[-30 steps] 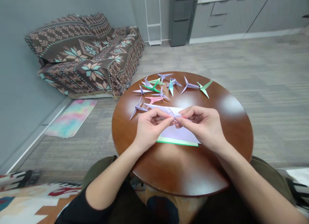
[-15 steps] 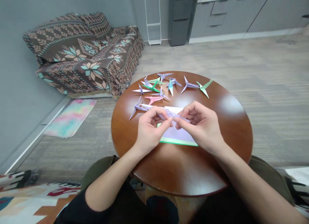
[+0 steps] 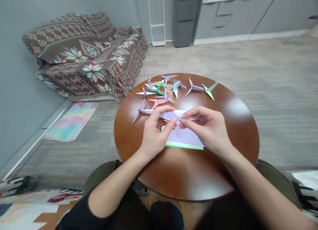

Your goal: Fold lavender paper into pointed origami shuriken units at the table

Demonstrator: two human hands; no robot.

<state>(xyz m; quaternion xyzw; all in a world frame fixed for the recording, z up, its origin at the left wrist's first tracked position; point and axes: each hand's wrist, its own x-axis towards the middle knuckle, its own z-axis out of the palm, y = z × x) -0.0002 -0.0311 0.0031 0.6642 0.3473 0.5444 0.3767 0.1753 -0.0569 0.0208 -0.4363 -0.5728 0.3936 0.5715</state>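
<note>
Saw pointed folded-paper pieces [image 3: 175, 89] (lilac, green, pink, blue) crowded upper center on round table [image 3: 184, 175], with pink piece [image 3: 158, 102] just beyond left hand [image 3: 156, 130]. Held lilac paper strip [image 3: 168, 115] at frame center, over sheet stack [image 3: 185, 145]; grasped it between left thumb and forefinger, pinched near right end with thumb and forefinger of right hand [image 3: 210, 125]. Hid parts of strip and stack behind both hands. Noted glossy brown tabletop, flat lilac top sheet [image 3: 185, 134], green lower edge, angular fold in strip. Spotted snowflake-patterned sofa cover [image 3: 93, 69] upper left, pastel mat [image 3: 72, 121] left, gray flat-front cabinets [image 3: 238, 20] upper right.
</note>
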